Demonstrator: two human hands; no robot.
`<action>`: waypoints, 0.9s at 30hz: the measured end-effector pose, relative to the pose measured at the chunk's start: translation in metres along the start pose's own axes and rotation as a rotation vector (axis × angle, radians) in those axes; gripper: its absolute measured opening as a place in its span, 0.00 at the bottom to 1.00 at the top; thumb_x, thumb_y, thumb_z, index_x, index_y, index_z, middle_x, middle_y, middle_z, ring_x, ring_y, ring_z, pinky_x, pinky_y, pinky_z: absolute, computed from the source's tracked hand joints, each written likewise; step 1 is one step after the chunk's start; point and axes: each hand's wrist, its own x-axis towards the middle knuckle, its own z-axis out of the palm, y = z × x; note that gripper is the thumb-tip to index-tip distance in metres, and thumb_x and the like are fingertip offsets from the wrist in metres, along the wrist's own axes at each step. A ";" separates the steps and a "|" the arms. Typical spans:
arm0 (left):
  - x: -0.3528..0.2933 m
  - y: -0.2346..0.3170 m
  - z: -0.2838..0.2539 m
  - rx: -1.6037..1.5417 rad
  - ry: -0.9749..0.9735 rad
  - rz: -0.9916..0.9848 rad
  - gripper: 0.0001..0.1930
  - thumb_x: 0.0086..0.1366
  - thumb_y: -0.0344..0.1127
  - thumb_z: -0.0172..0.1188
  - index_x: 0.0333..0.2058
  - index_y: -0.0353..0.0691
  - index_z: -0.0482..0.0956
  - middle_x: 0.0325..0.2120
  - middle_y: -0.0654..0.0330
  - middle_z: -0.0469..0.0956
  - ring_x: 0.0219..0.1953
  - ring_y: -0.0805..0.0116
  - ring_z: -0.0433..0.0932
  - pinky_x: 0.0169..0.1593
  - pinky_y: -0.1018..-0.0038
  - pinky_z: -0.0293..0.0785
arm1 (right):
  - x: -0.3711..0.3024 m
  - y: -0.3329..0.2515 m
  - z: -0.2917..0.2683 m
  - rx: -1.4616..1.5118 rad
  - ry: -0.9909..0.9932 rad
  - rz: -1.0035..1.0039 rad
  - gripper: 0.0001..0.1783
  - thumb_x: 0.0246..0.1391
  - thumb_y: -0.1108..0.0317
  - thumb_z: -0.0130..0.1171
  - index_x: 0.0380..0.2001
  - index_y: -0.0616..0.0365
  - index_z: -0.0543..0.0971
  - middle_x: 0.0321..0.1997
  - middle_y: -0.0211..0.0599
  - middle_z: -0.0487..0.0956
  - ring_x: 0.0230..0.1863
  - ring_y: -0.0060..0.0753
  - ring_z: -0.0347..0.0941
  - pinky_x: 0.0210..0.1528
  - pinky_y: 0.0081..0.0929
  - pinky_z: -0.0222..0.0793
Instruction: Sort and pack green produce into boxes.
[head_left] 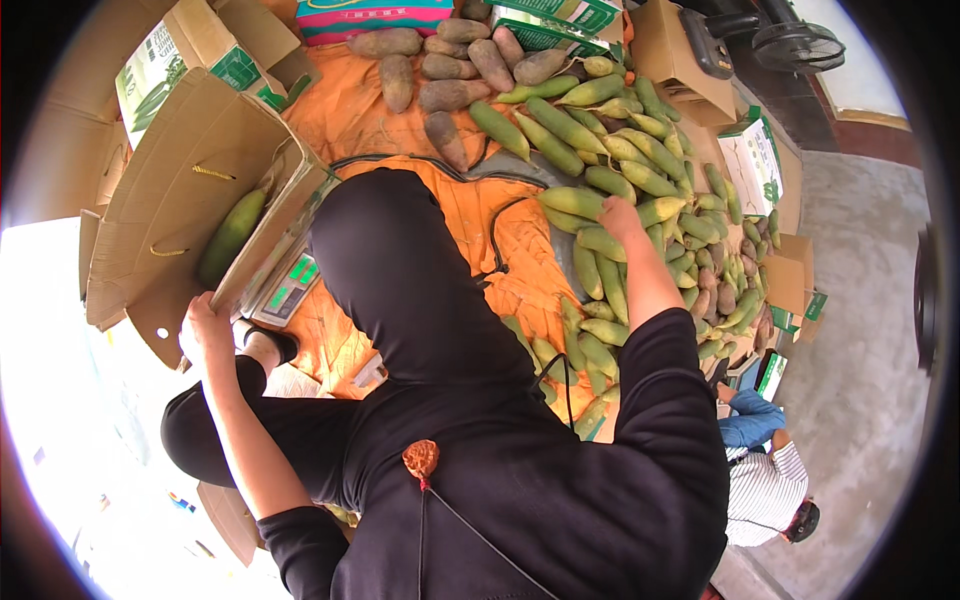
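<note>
My left hand grips the near edge of an open cardboard box, its fingers closed on the flap. Inside the box lies one long green radish. Beside the box a scale shows lit green digits, and the box seems to rest on it. My right hand is stretched out over a large pile of green radishes. Its fingers are closed on one green radish at the pile's near left side; the fingertips are partly hidden.
Reddish-purple radishes lie on an orange sheet at the back. A black cable crosses the sheet. More cartons stand around the pile, with a fan at the far right. Another person sits at the lower right.
</note>
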 end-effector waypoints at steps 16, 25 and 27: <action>-0.003 0.023 -0.017 -0.034 -0.052 -0.062 0.06 0.53 0.34 0.62 0.31 0.43 0.82 0.30 0.57 0.78 0.37 0.55 0.78 0.42 0.64 0.73 | 0.028 -0.069 0.054 -0.557 0.066 -0.279 0.31 0.53 0.71 0.52 0.62 0.41 0.62 0.61 0.27 0.64 0.62 0.34 0.60 0.57 0.47 0.59; -0.005 0.035 -0.030 -0.042 -0.059 -0.104 0.05 0.53 0.33 0.62 0.29 0.45 0.83 0.27 0.61 0.77 0.38 0.60 0.77 0.42 0.63 0.69 | 0.024 -0.083 0.056 -0.619 0.017 -0.261 0.21 0.53 0.72 0.52 0.51 0.45 0.67 0.55 0.31 0.68 0.57 0.36 0.65 0.50 0.43 0.65; -0.005 0.034 -0.029 -0.054 -0.068 -0.095 0.06 0.51 0.31 0.61 0.30 0.45 0.83 0.28 0.62 0.77 0.39 0.61 0.77 0.44 0.64 0.68 | 0.023 -0.082 0.062 -0.640 -0.006 -0.245 0.22 0.52 0.72 0.53 0.51 0.45 0.67 0.55 0.31 0.68 0.57 0.36 0.65 0.50 0.43 0.65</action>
